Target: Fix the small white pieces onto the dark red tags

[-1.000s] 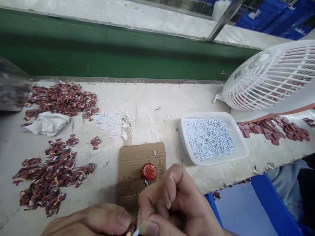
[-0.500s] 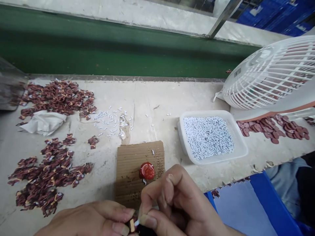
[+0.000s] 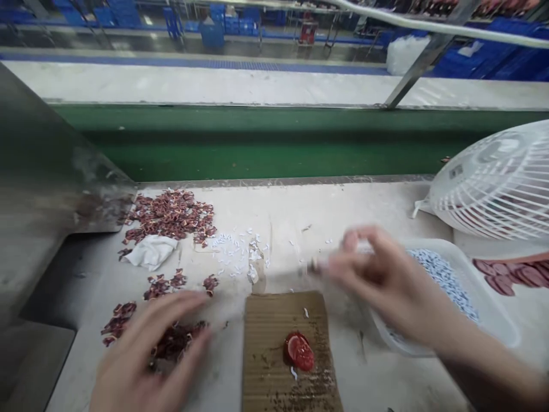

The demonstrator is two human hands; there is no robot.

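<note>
Across the back of the bench runs a green conveyor belt [image 3: 266,143], with a grey metal chute [image 3: 47,189] at the left and a white fan cage [image 3: 497,183] at the right. No brand, label or writing can be read anywhere; a small tag on the fan is too blurred to make out. On the pale worktop [image 3: 343,206] lie heaps of dark red pieces [image 3: 169,214], a crumpled white cloth [image 3: 150,250], a scatter of small white bits [image 3: 234,252], a white plastic tray [image 3: 493,320] holding pale blue-white pieces, and a brown cardboard square [image 3: 274,337] with a glossy red blob [image 3: 299,351] on it.

The left hand [image 3: 150,349] is spread flat, fingers wide, over the nearer heap of red pieces [image 3: 175,337], touching or just above them; motion blur hides which. The right hand [image 3: 381,280] is over the near-left corner of the tray, its fingers drawn together; a small dark tip [image 3: 314,265] shows at the fingertips, too blurred to name, so whether it pinches something I cannot tell.

Half a second ago both hands were pressed together at the bottom edge, pinching one small piece between them just below the cardboard. Now they are well apart, one to each side of it, and the view has tilted up, showing more of the belt and the hall behind.
</note>
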